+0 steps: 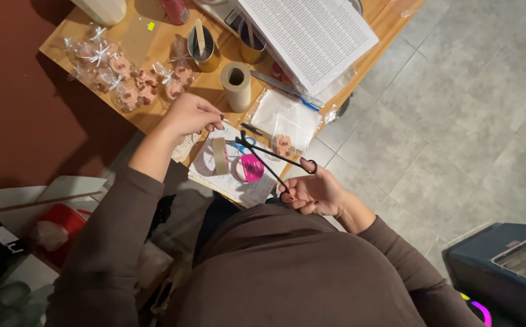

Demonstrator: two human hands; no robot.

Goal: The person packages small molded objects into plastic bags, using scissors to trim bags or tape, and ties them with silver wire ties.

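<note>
My right hand (312,192) grips the handles of black scissors (269,158), whose open blades point up and left toward my left hand. My left hand (191,116) is pinched shut on a thin pale strand of ribbon (224,124) at the edge of the wooden table (154,115). Under the blades lie a pink ribbon spool (251,168) and a beige strip (220,155) on a sheet of paper. A clear bag with a pink treat (283,144) lies just beyond the scissors.
Several wrapped pink treats tied with bows (123,75) sit at the table's left. A brown tape roll (237,85), two tin cans (203,48) and printed sheets (308,36) stand further back. Grey floor tiles lie to the right, a blue case (505,266) at the lower right.
</note>
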